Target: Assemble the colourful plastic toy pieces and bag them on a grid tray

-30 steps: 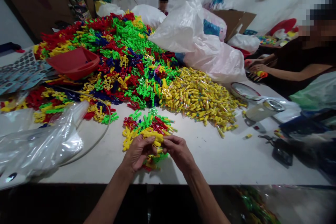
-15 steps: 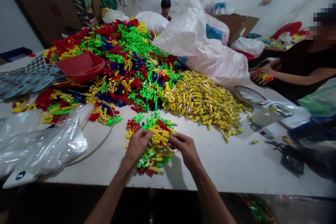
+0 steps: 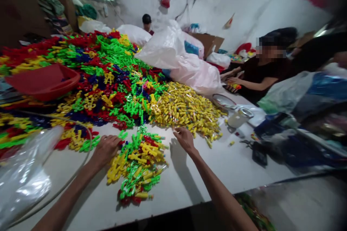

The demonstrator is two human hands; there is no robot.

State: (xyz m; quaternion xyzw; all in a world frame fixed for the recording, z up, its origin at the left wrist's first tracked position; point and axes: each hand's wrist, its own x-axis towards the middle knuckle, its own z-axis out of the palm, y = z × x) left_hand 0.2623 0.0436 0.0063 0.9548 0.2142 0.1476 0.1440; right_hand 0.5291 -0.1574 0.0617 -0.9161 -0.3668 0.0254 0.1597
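Observation:
My left hand (image 3: 106, 147) is at the left edge of a small heap of plastic toy figures (image 3: 132, 180), its fingers curled in against a green plastic figure (image 3: 122, 135). Yellow, green and red figures make up this heap, mixed with small yellow tubes in clear wrap. To the right, my right hand (image 3: 184, 139) hovers over the white table (image 3: 217, 169), thumb and fingertips pinched together. Anything between them is too small to make out. Just beyond that hand lies a big pile of yellow wrapped tubes (image 3: 189, 106).
A large mound of coloured figures (image 3: 114, 50) fills the back left, with a red scoop (image 3: 46, 81) on it. Clear plastic bags (image 3: 29, 177) lie at left. A can (image 3: 240, 117) and scissors (image 3: 247, 143) stand right. A co-worker (image 3: 262, 68) sits at the far right.
My hands have separated from the bunch of yellow figures, which now lies on the heap. The left moved to the heap's left edge, the right towards the tubes. The view turned right.

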